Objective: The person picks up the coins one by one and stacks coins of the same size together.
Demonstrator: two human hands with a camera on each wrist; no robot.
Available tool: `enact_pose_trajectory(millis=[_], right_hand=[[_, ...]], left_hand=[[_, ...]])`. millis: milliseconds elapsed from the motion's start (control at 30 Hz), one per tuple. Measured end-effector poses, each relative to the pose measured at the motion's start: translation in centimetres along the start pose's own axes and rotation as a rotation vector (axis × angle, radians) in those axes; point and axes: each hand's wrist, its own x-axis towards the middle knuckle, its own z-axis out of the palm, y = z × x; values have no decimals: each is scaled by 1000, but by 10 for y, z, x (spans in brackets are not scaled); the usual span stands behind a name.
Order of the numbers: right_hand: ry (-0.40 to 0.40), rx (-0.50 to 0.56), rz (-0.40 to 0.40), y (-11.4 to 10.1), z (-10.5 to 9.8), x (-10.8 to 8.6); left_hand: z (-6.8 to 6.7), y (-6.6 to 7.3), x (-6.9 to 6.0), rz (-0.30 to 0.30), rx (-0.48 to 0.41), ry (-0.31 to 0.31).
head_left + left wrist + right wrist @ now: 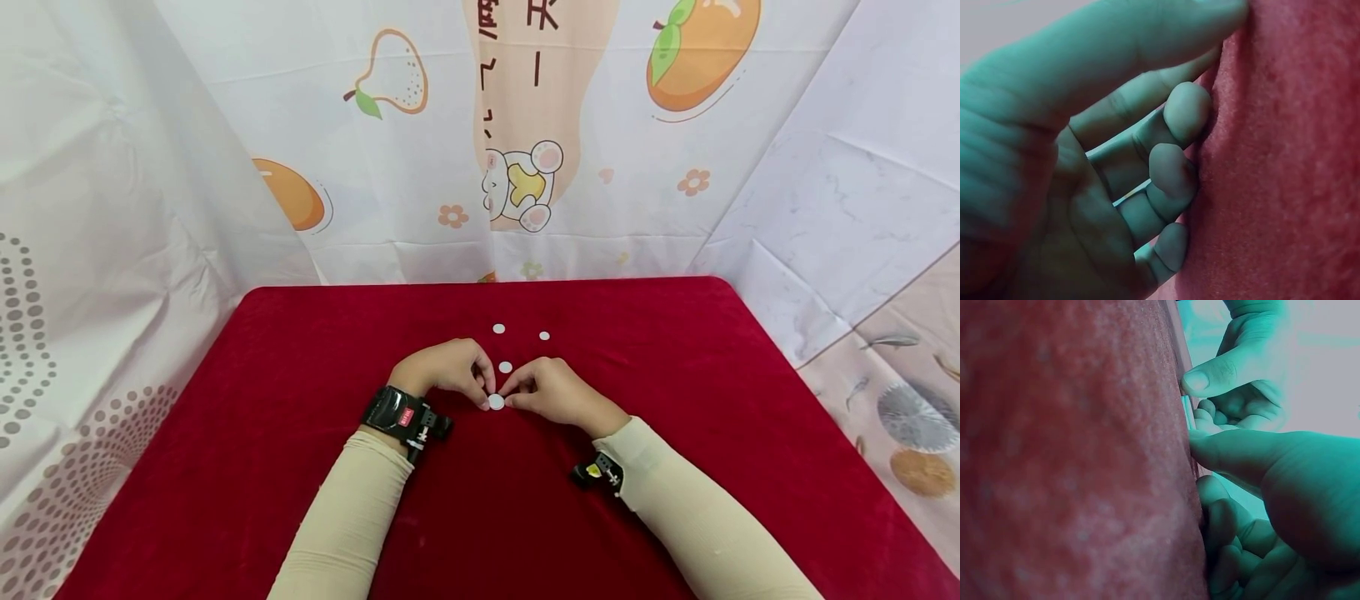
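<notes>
Near the middle of the red cloth lies a small flat white disc [497,402], with the fingertips of both hands at its edge. My left hand [452,367] pinches its left side with thumb and index finger, the other fingers curled. From the opposite side my right hand [557,390] grips it with thumb and index finger. In the right wrist view the disc's thin edge [1187,411] shows between the two thumbs, close to the cloth. The left wrist view shows the left hand [1104,137] bent over the cloth; its index fingertip and the disc are hidden there.
Just beyond the hands lies another white disc [506,367]. Farther back are two more, a left disc [498,329] and a right disc [544,336]. Red cloth [300,500] covers the table, and a printed white curtain [420,167] hangs behind it.
</notes>
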Motion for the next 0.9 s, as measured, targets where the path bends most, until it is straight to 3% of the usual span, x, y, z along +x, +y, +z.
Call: enact_pose_trajectory(millis=[500,900], right_hand=[[0,9,-10,0,0,0],[1,6,-9,-1,0,-1]], left_hand=[[6,14,1,-62,67,29],[6,17,1,-74,117,35]])
